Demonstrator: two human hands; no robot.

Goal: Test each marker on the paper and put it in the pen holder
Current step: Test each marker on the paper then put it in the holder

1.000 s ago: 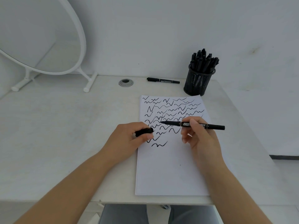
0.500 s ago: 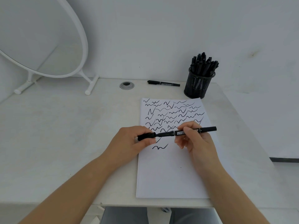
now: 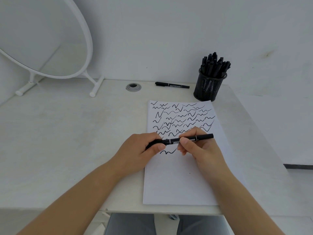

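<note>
A black marker lies level over the white paper, held by both hands. My right hand pinches its barrel. My left hand grips the cap end, and the cap sits on the marker. Black squiggles cover the paper's upper half. The black mesh pen holder stands behind the paper at the back right, with several black markers in it. Another capped black marker lies on the desk to the holder's left.
A round white-framed mirror on a stand fills the back left of the white desk. A grey cable grommet sits near the wall. The desk's front edge runs just below the paper.
The cap in my left hand and the bare marker in my right hand were apart. They have come together, and the cap now sits on the marker.
</note>
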